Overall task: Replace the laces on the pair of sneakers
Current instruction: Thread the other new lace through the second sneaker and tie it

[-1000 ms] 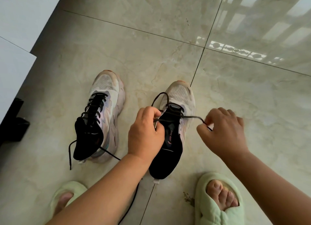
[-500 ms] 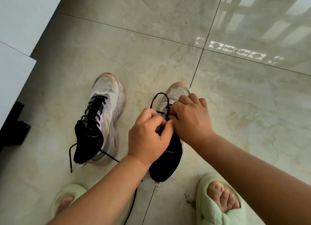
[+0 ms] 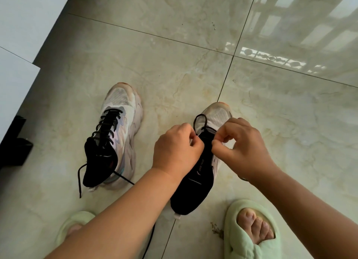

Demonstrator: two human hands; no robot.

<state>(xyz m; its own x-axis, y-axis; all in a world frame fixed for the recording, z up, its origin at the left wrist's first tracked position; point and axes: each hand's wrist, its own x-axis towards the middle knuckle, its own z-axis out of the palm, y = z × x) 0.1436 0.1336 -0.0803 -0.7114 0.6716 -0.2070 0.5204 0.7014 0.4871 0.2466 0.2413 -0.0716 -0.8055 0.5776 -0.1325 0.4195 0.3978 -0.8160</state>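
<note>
Two sneakers stand side by side on the glossy marble-tiled floor [image 3: 174, 65], toes pointing away from the person. The left sneaker [image 3: 118, 134], white mesh with a black tongue and collar, is laced all the way up with a black lace [image 3: 107, 127]; its loose ends trail onto the floor beside the heel. The right sneaker [image 3: 201, 173] sits just across a tile joint from it, its black tongue and insole open to view. Both hands are over the eyelet area of this shoe. The left hand [image 3: 176, 150] has its fingers curled, pinching a second black lace [image 3: 197, 121] at the left row of eyelets; from there the lace rises in a loop over the white toe box. The right hand [image 3: 242, 142] is curled too, thumb and forefinger pinched together at the right edge of the tongue, apparently on the same lace, though the strand is hidden between the fingertips. The two hands are close together, almost touching. A dark strand [image 3: 149, 243] runs along the floor under the left forearm toward the near edge of view. The person's feet are in pale green slippers [image 3: 244, 237] near the bottom of view, one on either side of the right sneaker's heel. A dark object [image 3: 13, 142] stands at the left edge of the floor by a white wall [image 3: 23, 16].
</note>
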